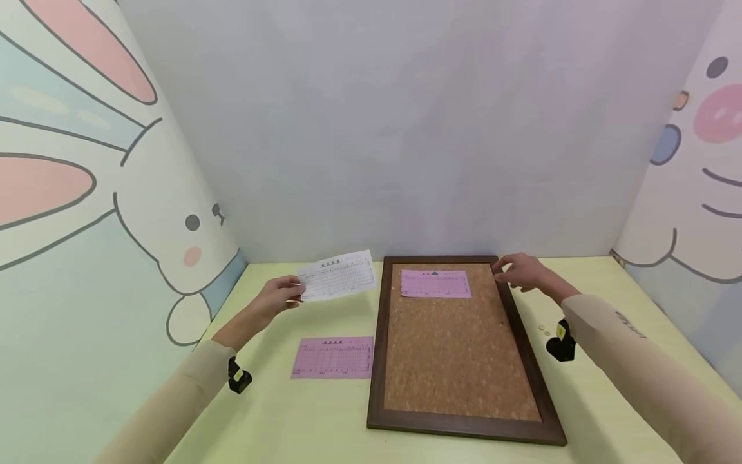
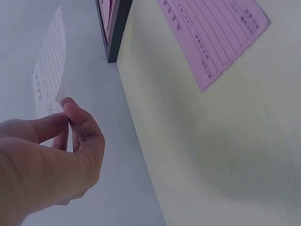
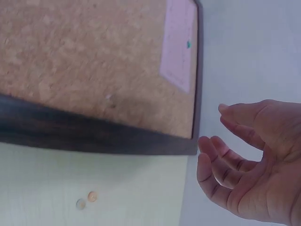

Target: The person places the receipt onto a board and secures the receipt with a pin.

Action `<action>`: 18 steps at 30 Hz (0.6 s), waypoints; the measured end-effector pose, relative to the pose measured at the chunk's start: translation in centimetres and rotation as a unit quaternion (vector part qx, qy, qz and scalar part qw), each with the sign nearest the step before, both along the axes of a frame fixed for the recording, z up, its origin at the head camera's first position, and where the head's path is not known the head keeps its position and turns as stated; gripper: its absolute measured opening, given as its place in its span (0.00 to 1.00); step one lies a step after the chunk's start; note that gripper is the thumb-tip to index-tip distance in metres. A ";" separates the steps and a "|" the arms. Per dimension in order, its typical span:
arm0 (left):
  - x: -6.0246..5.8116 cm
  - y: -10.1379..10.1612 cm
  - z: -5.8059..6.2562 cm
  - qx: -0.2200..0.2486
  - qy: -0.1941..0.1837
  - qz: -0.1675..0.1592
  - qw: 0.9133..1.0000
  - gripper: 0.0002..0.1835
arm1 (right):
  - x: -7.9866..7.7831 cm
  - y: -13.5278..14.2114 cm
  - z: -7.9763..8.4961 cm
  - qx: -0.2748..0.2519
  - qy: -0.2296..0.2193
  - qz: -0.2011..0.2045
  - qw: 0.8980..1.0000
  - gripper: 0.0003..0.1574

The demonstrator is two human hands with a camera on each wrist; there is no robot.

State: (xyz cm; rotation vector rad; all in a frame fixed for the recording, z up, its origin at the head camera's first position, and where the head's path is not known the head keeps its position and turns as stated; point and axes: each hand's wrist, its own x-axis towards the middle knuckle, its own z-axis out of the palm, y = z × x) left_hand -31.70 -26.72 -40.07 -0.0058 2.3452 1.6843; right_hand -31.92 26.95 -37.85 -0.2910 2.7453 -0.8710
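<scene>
Between thumb and fingertips, my left hand [image 1: 281, 298] pinches the left edge of a white printed form [image 1: 336, 277], raised in the air left of the framed corkboard [image 1: 458, 367]. The left wrist view shows this form [image 2: 51, 66] bending slightly away from the fingers. My right hand [image 1: 520, 271] is by the board's far right corner, fingers loosely bent. In the right wrist view nothing lies between its thumb and fingers [image 3: 221, 188]. On the cork near the far edge lies a pink form [image 1: 436, 287] with a small green pin [image 1: 435, 274] at its top.
A second pink form [image 1: 333, 357] lies flat on the pale yellow table [image 1: 261, 419], left of the board. Two small round discs [image 3: 92, 196] lie on the table to the board's right. A small clear object [image 1: 501, 325] sits on the cork. A grey wall [image 1: 406, 129] stands behind.
</scene>
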 end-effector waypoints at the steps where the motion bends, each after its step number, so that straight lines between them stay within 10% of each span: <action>1: 0.1 0.3 0.2 0.001 -0.003 -0.004 1.000 0.16 | 0.2 -0.4 0.4 -0.005 0.003 0.003 1.000 0.25; 18: 2.3 6.6 0.6 0.044 -0.021 -0.065 0.997 0.16 | 4.1 -8.7 0.9 -0.201 -0.121 0.086 0.968 0.42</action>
